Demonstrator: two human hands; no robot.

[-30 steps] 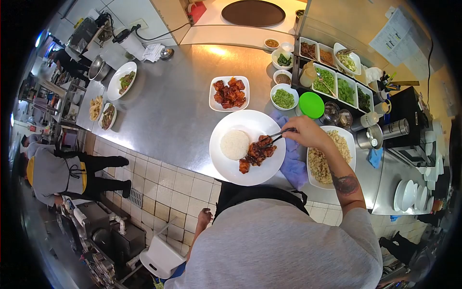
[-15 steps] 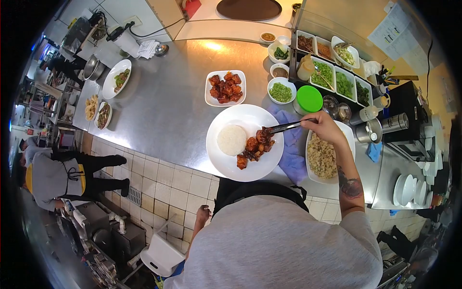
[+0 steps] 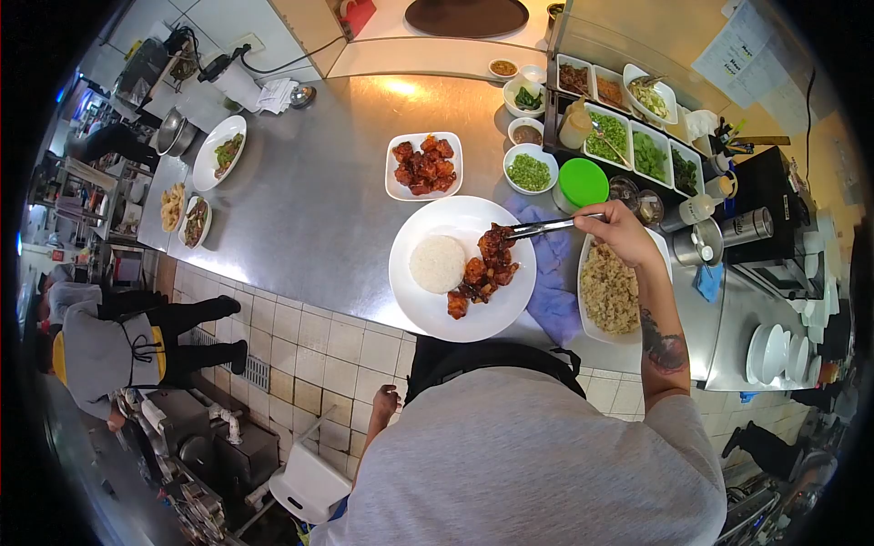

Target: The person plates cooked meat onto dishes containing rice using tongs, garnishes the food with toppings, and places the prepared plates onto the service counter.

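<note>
My right hand (image 3: 621,235) grips a pair of dark tongs (image 3: 551,227). The tongs' tips touch a piece at the top of the brown-glazed fried pieces (image 3: 481,273) on a round white plate (image 3: 405,305). A white rice mound (image 3: 437,264) sits on that plate's left side. Behind it stands a square white dish (image 3: 392,188) of similar glazed pieces (image 3: 425,166). Low beside my body hangs my left hand (image 3: 388,399), fingers curled; whatever they may hold is hidden.
A purple cloth (image 3: 553,291) lies right of the plate, beside a white tray (image 3: 623,341) of fried rice. Green-lidded tub (image 3: 583,185), herb bowl (image 3: 531,173) and garnish containers stand behind. Oval dishes (image 3: 238,173) are at left. A co-worker (image 3: 105,350) stands left; a white chair (image 3: 314,482) is near.
The tongs' tips have shifted slightly left and up, and the glazed piece at them now sits higher on the pile. My left hand has barely moved.
</note>
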